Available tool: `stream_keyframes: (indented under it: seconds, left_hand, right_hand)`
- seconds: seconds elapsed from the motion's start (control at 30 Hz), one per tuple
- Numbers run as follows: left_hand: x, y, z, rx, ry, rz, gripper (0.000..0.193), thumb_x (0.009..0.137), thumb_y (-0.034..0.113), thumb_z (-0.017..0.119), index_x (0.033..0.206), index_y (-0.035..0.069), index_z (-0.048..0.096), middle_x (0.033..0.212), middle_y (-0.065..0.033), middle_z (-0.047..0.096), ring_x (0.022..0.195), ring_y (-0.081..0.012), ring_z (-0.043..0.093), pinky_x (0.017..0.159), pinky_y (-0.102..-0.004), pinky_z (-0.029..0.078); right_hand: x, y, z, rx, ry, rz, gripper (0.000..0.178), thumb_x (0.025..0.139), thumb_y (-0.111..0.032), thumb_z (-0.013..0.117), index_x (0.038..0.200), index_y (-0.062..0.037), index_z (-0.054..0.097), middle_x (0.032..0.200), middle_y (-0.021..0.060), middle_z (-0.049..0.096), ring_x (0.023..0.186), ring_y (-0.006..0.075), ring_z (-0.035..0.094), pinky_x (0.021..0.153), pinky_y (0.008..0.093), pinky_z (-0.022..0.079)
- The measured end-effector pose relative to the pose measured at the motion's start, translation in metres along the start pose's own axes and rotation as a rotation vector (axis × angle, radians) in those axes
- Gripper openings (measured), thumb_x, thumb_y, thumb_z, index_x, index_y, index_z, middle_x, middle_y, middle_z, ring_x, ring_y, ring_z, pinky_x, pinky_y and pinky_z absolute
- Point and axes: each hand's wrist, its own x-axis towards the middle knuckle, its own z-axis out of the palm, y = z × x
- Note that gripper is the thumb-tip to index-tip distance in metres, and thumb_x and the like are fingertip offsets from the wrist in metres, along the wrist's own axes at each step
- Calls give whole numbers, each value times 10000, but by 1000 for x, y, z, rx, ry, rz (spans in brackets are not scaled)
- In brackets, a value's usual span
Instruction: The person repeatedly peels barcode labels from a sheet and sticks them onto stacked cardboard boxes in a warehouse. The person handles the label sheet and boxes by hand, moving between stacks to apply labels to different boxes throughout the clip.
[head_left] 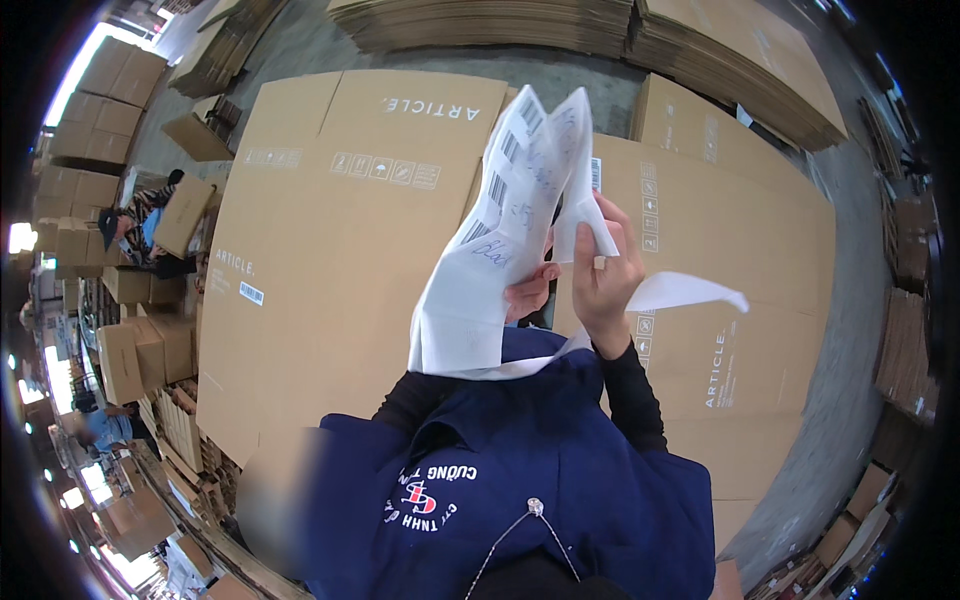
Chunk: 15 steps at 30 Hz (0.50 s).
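A long folded strip of white barcode labels with blue handwriting hangs in front of my chest, above flat cardboard. My left hand is partly hidden behind the strip, its fingertips closed on the right edge. With thumb and fingers, my right hand pinches a folded end of the same strip, near the middle of the view. From beside the right wrist, a loose white tail curls out to the right. More of the strip loops low across my dark blue jacket.
Large flattened cardboard cartons lie under my hands, with another flattened carton on the right. Stacked cardboard sheets stand at the far side. At the left, a person holds a carton near piled boxes.
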Motion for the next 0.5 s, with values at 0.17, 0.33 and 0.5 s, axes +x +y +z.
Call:
stream_keyframes:
  seconds: [0.17,0.33,0.5]
  left_hand:
    - [-3,2,-11,-9,-7,39,549,878,290,537,1300,17,314,858,-90,505,660,-169,537,627,-264,468]
    - [5,2,-19,-52,-58,66,543,875,274,550,1293,16,318,882,-94,521,684,-170,552,644,-266,480]
    - [0,3,-16,17,-12,79,538,871,259,564,1286,15,322,906,-99,536,709,-172,567,660,-269,492]
  right_hand:
    - [4,-9,-11,17,-162,8,54,780,4,552,737,27,528,1161,218,545,999,352,578,753,364,483]
    - [12,-21,-23,20,-363,-105,69,705,-15,568,668,21,523,1280,242,453,1186,425,438,903,424,419]
    - [14,-29,-22,237,-538,-47,71,681,-35,590,670,4,531,1312,240,424,1250,444,352,988,464,328]
